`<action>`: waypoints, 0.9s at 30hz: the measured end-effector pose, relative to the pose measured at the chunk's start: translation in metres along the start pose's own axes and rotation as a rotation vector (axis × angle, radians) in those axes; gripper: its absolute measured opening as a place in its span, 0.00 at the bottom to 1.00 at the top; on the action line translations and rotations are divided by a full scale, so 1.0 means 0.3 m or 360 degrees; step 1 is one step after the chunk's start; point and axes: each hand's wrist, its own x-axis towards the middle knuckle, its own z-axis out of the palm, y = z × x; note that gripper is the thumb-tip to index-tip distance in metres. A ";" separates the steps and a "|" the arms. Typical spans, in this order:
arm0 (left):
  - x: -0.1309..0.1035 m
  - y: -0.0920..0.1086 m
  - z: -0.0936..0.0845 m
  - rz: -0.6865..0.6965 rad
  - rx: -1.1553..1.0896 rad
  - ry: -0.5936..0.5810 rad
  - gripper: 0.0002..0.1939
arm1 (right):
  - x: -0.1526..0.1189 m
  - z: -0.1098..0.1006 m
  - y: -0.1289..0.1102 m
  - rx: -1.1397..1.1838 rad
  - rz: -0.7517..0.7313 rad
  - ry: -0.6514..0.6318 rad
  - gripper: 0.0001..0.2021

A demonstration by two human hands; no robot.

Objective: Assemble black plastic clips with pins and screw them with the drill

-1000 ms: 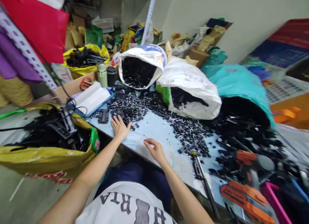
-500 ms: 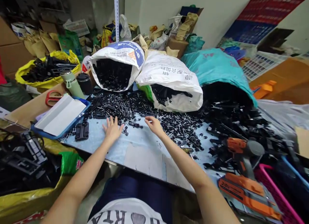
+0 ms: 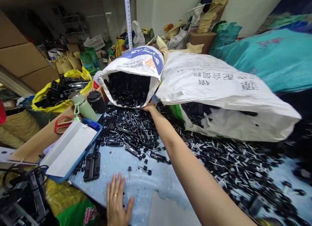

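Note:
My left hand (image 3: 118, 200) lies flat on the blue table top (image 3: 109, 167) near its front edge, fingers spread, with nothing held. My right arm reaches forward to the lower right rim of a white and blue sack (image 3: 136, 61) full of black parts. There my right hand (image 3: 149, 106) touches the sack's edge; its fingers are mostly hidden and what they hold cannot be made out. A pile of black parts and screws (image 3: 134, 125) spreads below the sack. Between my hands lie a loose screw (image 3: 129, 172) and a flat black part (image 3: 92, 166).
At the left are a blue tray (image 3: 99, 126), red scissors (image 3: 62, 124), a green bottle (image 3: 84, 107) and a black cup (image 3: 96, 102). A white sack (image 3: 207, 76) and a teal sack (image 3: 275, 60) lie to the right, with more screws (image 3: 229, 161) before them.
My right hand has moved forward from the table's middle to the sack's rim. My left hand now rests nearer the front edge. The view has moved closer and shifted left; the drill is out of view.

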 end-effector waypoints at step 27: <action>0.128 0.215 0.020 0.0145 0.0049 -0.0641 0.34 | -1.084 -0.071 0.245 -0.0126 -0.0967 0.0454 0.28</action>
